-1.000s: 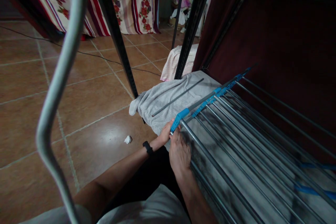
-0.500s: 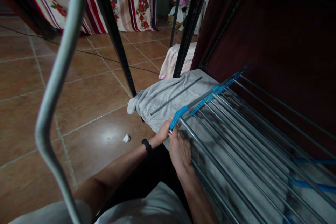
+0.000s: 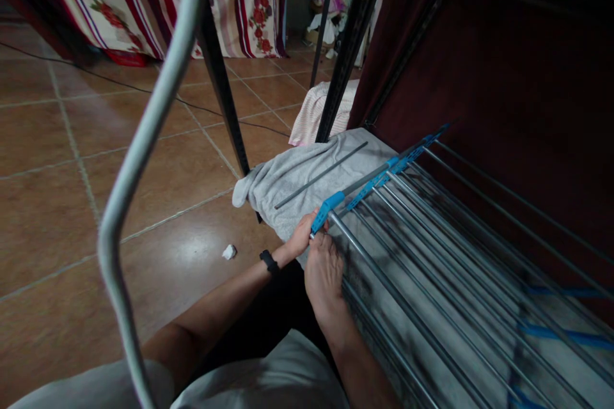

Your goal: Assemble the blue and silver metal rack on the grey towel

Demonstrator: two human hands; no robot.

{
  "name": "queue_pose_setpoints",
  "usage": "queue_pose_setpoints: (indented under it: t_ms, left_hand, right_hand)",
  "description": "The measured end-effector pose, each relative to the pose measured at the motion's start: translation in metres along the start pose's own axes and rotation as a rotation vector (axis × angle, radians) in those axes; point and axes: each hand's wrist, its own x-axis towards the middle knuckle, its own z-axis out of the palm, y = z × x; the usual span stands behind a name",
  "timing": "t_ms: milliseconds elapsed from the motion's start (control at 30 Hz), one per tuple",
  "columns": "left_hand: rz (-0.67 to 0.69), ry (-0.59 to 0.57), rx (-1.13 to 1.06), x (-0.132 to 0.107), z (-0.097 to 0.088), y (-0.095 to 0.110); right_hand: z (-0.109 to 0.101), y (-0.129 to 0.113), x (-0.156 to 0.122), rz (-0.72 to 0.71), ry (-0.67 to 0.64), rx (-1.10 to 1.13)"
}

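Starting from the left, there's a pale grey, bent metal tube (image 3: pixel 132 166) looming close to the camera, then a crumpled white scrap (image 3: pixel 229 252) on the brown tiled floor (image 3: pixel 163 211). Next is the left hand (image 3: pixel 301 234), black band (image 3: pixel 269 262) on the wrist, fingers wrapped snug around a bright blue plastic corner piece (image 3: pixel 329 206) at the near end of the rack. The right hand (image 3: pixel 323 265) sits just under it, knuckles up, fingers curled in against the joint. Its fingertips are hidden, so can't tell what it's pinching, if anything.

My read: the work in hand is at that corner joint, and any move there calls for one hand steadying while the other works the tube end.

A thin grey loose rod (image 3: pixel 321 174) lies on the fuzzy grey blanket (image 3: pixel 268 188) beyond the hands. Containers? Just a heap of cloth (image 3: pixel 329 19) way back, too dim to tell if it's boxed. Far right, the silver-barred metal rack (image 3: pixel 384 278) stretches over the blanket.
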Motion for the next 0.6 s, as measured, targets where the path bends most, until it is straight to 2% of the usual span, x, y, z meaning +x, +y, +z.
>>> queue_pose_setpoints:
  t_ms: [100, 233, 600]
  left_hand:
    - [-0.024, 0.019, -0.004, 0.001, 0.000, -0.001]
    - [-0.055, -0.054, -0.018, 0.001, -0.001, 0.001]
    - [-0.055, -0.073, -0.009, 0.005, -0.001, -0.003]
  right_hand:
    - [-0.001, 0.003, 0.004, -0.034, -0.021, 0.031]
    - [-0.003, 0.006, 0.008, -0.070, -0.052, 0.041]
    - [-0.008, 0.017, 0.009, -0.057, -0.139, 0.174]
